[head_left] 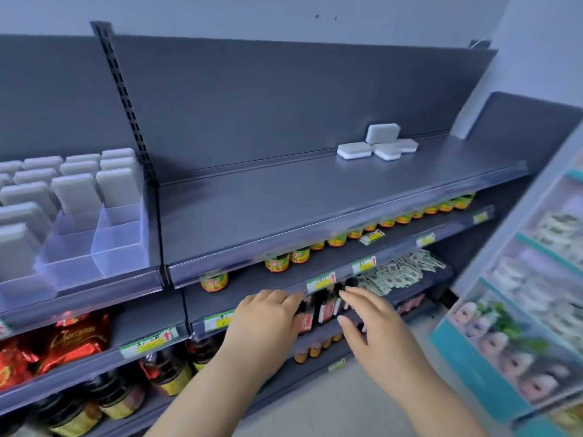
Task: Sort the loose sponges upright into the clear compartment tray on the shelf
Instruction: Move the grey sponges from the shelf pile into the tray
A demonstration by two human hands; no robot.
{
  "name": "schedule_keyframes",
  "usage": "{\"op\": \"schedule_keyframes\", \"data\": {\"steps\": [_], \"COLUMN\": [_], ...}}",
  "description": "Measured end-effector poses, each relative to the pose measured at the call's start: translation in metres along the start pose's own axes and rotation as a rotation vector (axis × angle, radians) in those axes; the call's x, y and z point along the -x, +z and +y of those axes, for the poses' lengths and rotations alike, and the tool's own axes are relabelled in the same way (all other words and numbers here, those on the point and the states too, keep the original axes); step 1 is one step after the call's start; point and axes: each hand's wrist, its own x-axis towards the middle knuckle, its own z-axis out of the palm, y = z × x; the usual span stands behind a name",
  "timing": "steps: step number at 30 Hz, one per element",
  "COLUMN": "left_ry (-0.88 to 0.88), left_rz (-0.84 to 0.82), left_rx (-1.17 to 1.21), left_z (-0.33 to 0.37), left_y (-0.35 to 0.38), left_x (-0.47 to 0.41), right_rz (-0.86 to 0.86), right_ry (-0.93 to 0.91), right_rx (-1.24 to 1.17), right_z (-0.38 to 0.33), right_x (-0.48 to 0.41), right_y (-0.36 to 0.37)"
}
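Observation:
A small pile of loose white sponges (377, 142) lies at the back right of the grey top shelf (284, 197); one sponge leans on top of the others. The clear compartment tray (104, 244) stands at the left of the same shelf level, with several grey-white sponges (75, 192) upright in its rear cells and its front right cells bare. My left hand (268, 320) and my right hand (372, 323) hover low in front of the lower shelves, fingers relaxed and holding nothing, well below the pile.
Under the top shelf run rows of jars (277, 262), dark bottles (318, 307) and small sachets (400, 272). Red snack bags (75, 339) sit at lower left. A second rack with packaged goods (520, 310) stands close on the right.

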Motion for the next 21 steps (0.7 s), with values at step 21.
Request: {"op": "schedule_keyframes", "data": {"steps": [21], "left_ry": [-0.111], "left_rz": [0.064], "left_rx": [0.069], "left_z": [0.203], "left_y": [0.100], "left_x": [-0.247], "right_rz": [-0.039], "right_ry": [0.134], "right_rx": [-0.052], "right_z": [0.331], "right_x": [-0.071], "right_y": [-0.126]}}
